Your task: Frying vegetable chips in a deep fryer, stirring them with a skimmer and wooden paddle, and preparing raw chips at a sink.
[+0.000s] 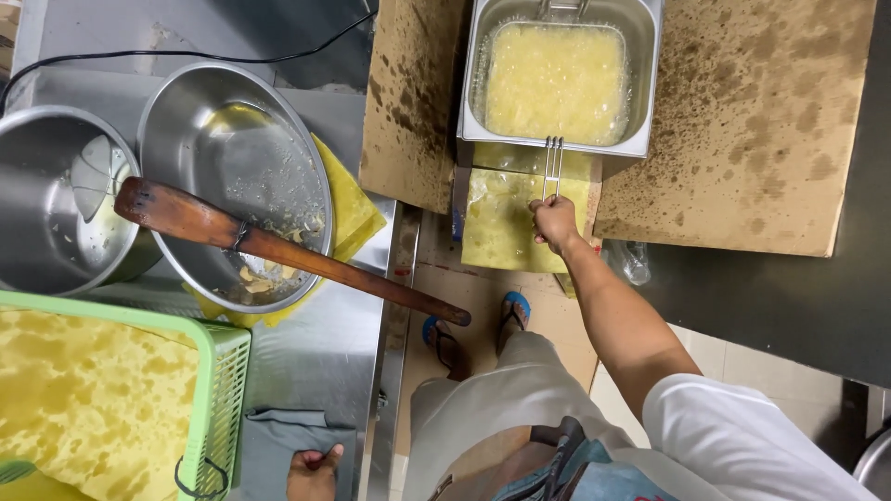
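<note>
My right hand (555, 223) is stretched forward and closed around the wire handle (552, 165) of a fry basket. The basket sits in a steel deep fryer (557, 79) full of bubbling yellow oil. My left hand (313, 471) rests near the bottom edge on a grey cloth (278, 436) at the front of the steel counter (320, 343), fingers curled and holding nothing visible. A large steel bowl (237, 167) with a few food scraps stands at the left, and a long wooden paddle (278, 249) lies across it, its handle sticking out over the counter edge.
A steel pot (56, 199) stands left of the bowl. A green plastic crate (223, 390) lined with oil-stained yellow paper fills the lower left. Oil-spattered cardboard (761, 121) surrounds the fryer. A black cable (186, 51) runs along the back. My sandalled feet (478, 325) stand on cardboard.
</note>
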